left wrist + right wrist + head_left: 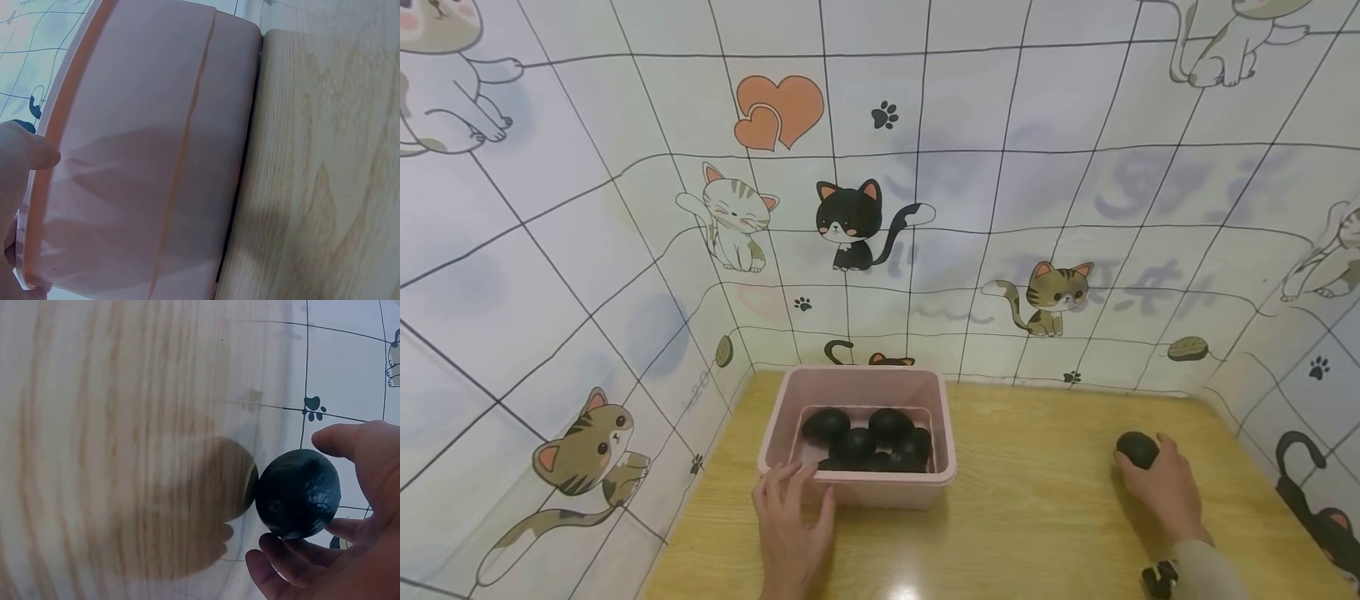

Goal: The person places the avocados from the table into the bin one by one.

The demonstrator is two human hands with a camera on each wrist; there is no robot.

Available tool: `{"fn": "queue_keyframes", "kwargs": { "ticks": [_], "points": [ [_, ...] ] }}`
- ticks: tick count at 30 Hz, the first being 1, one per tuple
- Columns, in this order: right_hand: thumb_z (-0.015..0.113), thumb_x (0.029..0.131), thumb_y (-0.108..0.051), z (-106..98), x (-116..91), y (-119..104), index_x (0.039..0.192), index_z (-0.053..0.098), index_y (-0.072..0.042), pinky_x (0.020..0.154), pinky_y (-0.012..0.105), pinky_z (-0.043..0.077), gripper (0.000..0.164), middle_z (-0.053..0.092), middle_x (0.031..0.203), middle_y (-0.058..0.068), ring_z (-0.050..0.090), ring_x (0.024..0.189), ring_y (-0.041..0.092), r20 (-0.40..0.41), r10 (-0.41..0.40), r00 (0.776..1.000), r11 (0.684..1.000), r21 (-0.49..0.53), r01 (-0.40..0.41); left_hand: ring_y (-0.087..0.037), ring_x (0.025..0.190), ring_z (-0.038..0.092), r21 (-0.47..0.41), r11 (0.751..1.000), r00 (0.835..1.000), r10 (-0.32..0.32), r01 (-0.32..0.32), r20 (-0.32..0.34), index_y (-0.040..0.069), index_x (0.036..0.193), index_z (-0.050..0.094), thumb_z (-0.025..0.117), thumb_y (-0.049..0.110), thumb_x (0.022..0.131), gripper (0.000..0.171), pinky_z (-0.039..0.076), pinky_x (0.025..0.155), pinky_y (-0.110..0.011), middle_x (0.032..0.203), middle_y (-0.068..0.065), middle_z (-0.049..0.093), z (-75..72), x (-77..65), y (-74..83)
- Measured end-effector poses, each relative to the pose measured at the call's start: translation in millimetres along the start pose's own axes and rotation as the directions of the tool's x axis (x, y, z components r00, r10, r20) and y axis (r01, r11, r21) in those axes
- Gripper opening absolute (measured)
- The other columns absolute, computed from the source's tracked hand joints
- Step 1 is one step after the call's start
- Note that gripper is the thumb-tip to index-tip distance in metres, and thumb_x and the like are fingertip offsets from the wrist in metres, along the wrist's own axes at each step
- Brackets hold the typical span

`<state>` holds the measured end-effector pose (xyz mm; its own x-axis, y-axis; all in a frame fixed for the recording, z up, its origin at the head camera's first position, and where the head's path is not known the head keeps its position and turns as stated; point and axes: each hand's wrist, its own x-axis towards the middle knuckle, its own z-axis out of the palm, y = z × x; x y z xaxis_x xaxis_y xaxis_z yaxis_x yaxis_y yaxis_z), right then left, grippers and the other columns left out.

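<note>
A pink plastic box point(857, 492) stands on the wooden table at the left, holding several dark green avocados point(891, 425). My left hand point(793, 517) holds the near rim of this box at its left corner; in the left wrist view a digit presses on the rim point(53, 125). Far to the right, my right hand point(1168, 492) holds one more dark avocado point(1137, 450) between thumb and fingers. Seen from the right wrist, this avocado point(299, 494) sits at the table surface, its reflection meeting it. The lower avocados in the box are partly hidden by the front wall.
The wooden table point(1037, 500) extends between the box and my right hand. Cat-patterned sheeting point(970, 208) with a grid rises behind the table and on both sides. A dark strap or device point(1160, 577) sits at my right wrist.
</note>
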<state>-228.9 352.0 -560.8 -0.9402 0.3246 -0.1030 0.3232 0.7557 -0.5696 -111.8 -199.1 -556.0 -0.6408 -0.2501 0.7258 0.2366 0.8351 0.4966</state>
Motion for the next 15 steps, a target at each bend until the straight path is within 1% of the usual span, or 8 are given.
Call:
{"fn": "queue_keyframes", "kwargs": {
  "ticks": [4,9,12,15],
  "points": [
    [0.058,0.102,-0.053,0.3,0.1,-0.9,0.164,0.002,0.01,0.103,0.078,0.041,0.105,0.028,0.151,0.052,0.037,0.134,0.069,0.005,-0.005,1.0,1.0,-0.014,0.005,-0.041,0.126,0.049,-0.001,1.0,1.0,-0.005,0.005,0.001,0.011,0.116,0.072,0.088,0.014,0.078,0.042,0.043,0.1,-0.059,0.127,-0.017,0.064,1.0,-0.7,-0.3],
    [0.058,0.102,-0.051,1.3,-0.1,-0.7,0.164,0.003,0.01,0.101,0.076,0.043,0.103,0.032,0.149,0.052,0.041,0.132,0.069,0.008,-0.002,1.0,1.0,-0.031,0.003,-0.042,0.124,0.05,-0.01,1.0,1.0,0.018,-0.019,-0.017,0.01,0.115,0.073,0.088,0.015,0.076,0.041,0.042,0.098,-0.057,0.125,-0.018,0.065,2.0,-1.4,-2.0],
    [0.057,0.102,-0.053,2.1,0.3,0.5,0.164,0.004,0.01,0.1,0.076,0.043,0.103,0.032,0.149,0.051,0.041,0.132,0.069,0.013,-0.001,1.0,0.999,-0.035,0.001,-0.042,0.124,0.049,-0.019,1.0,1.0,0.023,-0.023,-0.018,0.01,0.115,0.073,0.087,0.015,0.077,0.041,0.042,0.099,-0.057,0.125,-0.018,0.064,2.4,-1.4,-3.0],
    [0.057,0.102,-0.052,2.6,1.2,0.5,0.164,0.005,0.01,0.102,0.076,0.042,0.102,0.031,0.151,0.05,0.04,0.133,0.068,0.012,-0.008,1.0,0.999,-0.034,0.008,-0.043,0.124,0.049,-0.023,0.999,0.999,0.026,-0.026,-0.021,0.01,0.116,0.073,0.087,0.016,0.078,0.041,0.043,0.099,-0.058,0.125,-0.018,0.064,2.8,-0.9,-3.8]
  ]
}}
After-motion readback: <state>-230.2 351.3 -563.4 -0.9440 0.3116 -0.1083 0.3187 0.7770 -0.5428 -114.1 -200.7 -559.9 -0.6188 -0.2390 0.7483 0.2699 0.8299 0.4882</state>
